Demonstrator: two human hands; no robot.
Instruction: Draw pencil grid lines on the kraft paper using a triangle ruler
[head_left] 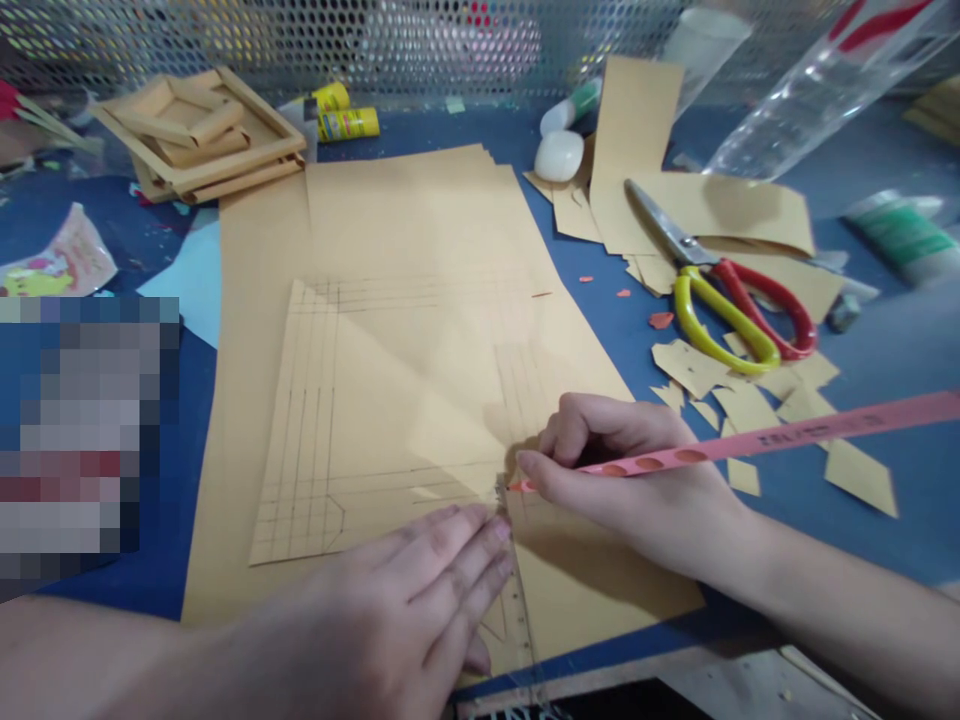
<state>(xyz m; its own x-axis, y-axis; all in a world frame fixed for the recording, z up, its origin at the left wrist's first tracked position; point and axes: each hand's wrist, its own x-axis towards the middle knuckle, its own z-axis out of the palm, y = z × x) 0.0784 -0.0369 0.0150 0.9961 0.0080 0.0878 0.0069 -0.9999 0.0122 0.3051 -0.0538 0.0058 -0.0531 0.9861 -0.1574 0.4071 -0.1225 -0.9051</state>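
A sheet of tan paper (pixel 405 385) lies before me, ruled with thin pencil lines along its sides. My left hand (pixel 431 590) rests on its lower part with fingers stretched out, pressing on a clear ruler (pixel 519 610) that runs toward me. The ruler's upper part is partly hidden by the fingertips. Between the thumb and curled fingers of my right hand (pixel 622 465) is a pink pencil (pixel 750 440). Its point touches or nearly touches the paper beside the ruler's upper end. Larger tan sheets (pixel 259 240) lie underneath.
Scissors (pixel 694 250) with red and yellow handles lie at right among tan paper scraps (pixel 757 415). Folded paper frames (pixel 240 175) and yellow glue sticks (pixel 349 123) are at back left. A clear plastic bottle (pixel 810 100) leans at back right, before a perforated metal panel (pixel 420 45).
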